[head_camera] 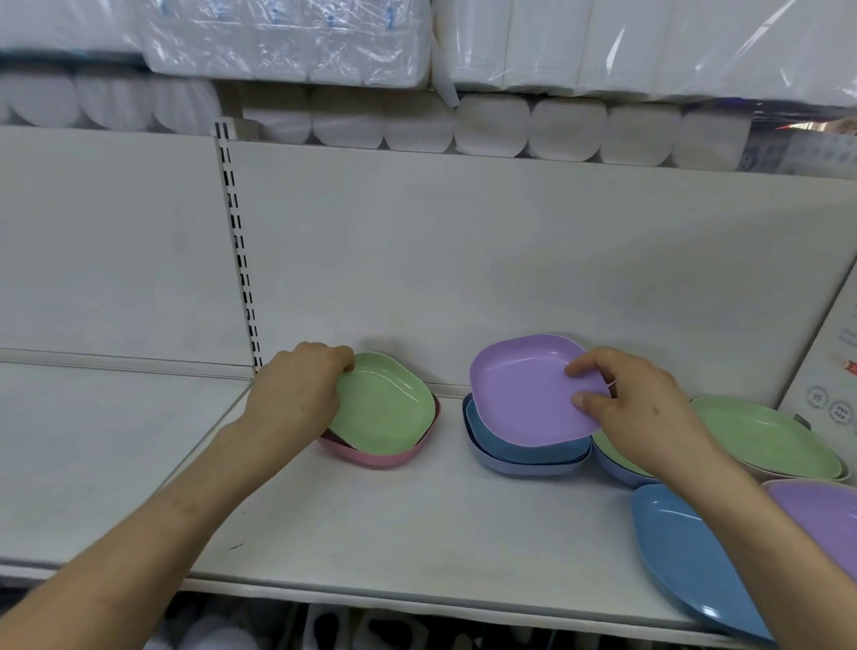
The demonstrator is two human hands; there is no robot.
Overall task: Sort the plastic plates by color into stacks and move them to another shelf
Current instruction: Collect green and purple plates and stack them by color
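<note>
A person's right forearm crosses in front of a pale green plastic plate (616, 455) nested in a periwinkle dish, hiding most of both. At the right edge of the picture, a large glossy blue plastic plate (686, 552) and a large purple plate (830, 519) are cut off, and the blue one overhangs the near lip of the white metal shelf (408, 520). The printed cardboard sign (847, 367) on the far right is too blurred to read. Goods on the tier below are dark and indistinct.

The left hand (298, 388) grips the left rim of a rounded-square light green plastic plate (388, 406), its fingers curled over the edge with their tips hidden behind it. That plate sits tilted inside a pink plastic plate (376, 457) of the same shape, left of centre on the shelf. The right hand (639, 407) pinches the right rim of a rounded-square lilac plastic plate (526, 393) between thumb and fingers, holding it tilted over a nested stack of blue plastic plates (519, 451). Whether the two touch cannot be told. Farther right, a wider green plate (765, 435) lies on a pale one.

All the plates are smooth and shallow with raised rims. Plastic-wrapped white paper packs (282, 28) fill the tiers above.
</note>
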